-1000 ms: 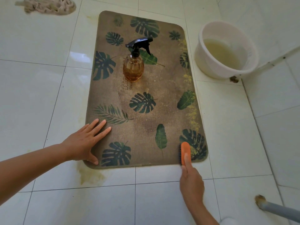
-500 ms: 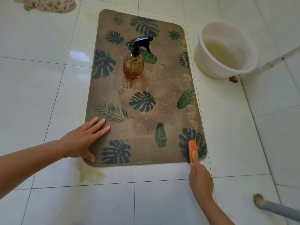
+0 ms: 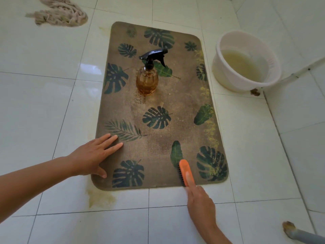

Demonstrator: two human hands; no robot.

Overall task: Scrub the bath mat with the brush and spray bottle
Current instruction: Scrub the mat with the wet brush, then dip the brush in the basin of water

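Counted: 1 bath mat (image 3: 184,103), 1 spray bottle (image 3: 147,80), 1 brush (image 3: 186,170), 2 hands (left hand (image 3: 91,157), right hand (image 3: 200,203)), 1 bucket (image 3: 226,80), 1 mop head (image 3: 58,14), 2 pipes (white pipe (image 3: 299,71), grey pipe (image 3: 306,237)).

The bath mat, brown w/ dark green leaf print, is laid flat on the white tiled floor (image 3: 44,103), long axis 6 to 12 o'clock. The spray bottle, amber w/ black trigger head, is stood upright on it, slightly towards 12 o'clock of centre. The brush, orange back w/ black bristles, is set on the mat approx. at 5 o'clock, close to the near edge, between a single leaf and a big leaf.

The brush is gripped by the right hand, index finger laid straight along the orange back; the handle is hidden under the hand. The left hand is pressed flat on the 7 o'clock corner, fingers spread.

Around: the bucket, w/ cloudy yellowish water, is stood on the floor at 2 o'clock, near the mat, not touching. The mop head is left at 11 o'clock, well apart. A yellowish puddle (image 3: 100,196) is seen just off the 7 o'clock corner. The white pipe is run past the bucket at 3 o'clock; the grey pipe end is seen at 5 o'clock, well apart. On the mat, only the bottle is stood beyond hands and brush.
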